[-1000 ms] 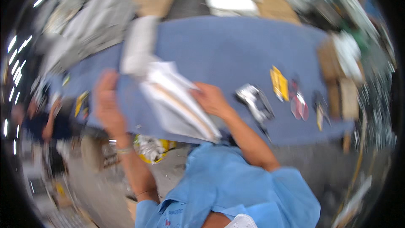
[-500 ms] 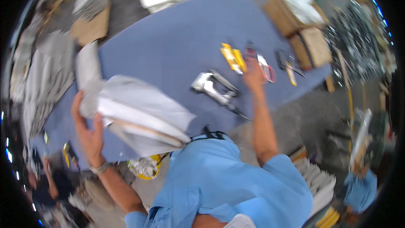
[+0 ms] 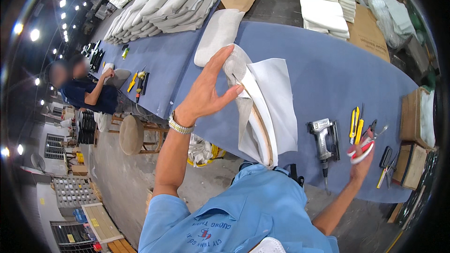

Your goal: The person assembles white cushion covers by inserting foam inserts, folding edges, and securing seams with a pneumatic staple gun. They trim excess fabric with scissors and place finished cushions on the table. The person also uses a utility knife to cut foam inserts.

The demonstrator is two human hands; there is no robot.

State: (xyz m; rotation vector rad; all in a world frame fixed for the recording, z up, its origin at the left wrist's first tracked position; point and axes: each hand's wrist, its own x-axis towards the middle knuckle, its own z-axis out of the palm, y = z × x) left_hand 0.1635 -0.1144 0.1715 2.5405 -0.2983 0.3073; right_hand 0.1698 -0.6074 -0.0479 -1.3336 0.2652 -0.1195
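The left hand (image 3: 206,89) is holding a curved white padded panel (image 3: 264,108) with grey fabric (image 3: 244,121) at the blue-covered table's (image 3: 328,70) near edge, while the right hand (image 3: 361,166) is grasping red-handled scissors (image 3: 366,151), apparently a tool-fetching step, calling for keeping them clear of the fabric.

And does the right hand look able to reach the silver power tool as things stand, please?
Probably yes: the silver power tool lies on the table left of the right hand with nothing between them, though the red-handled scissors in that hand may need setting down first.
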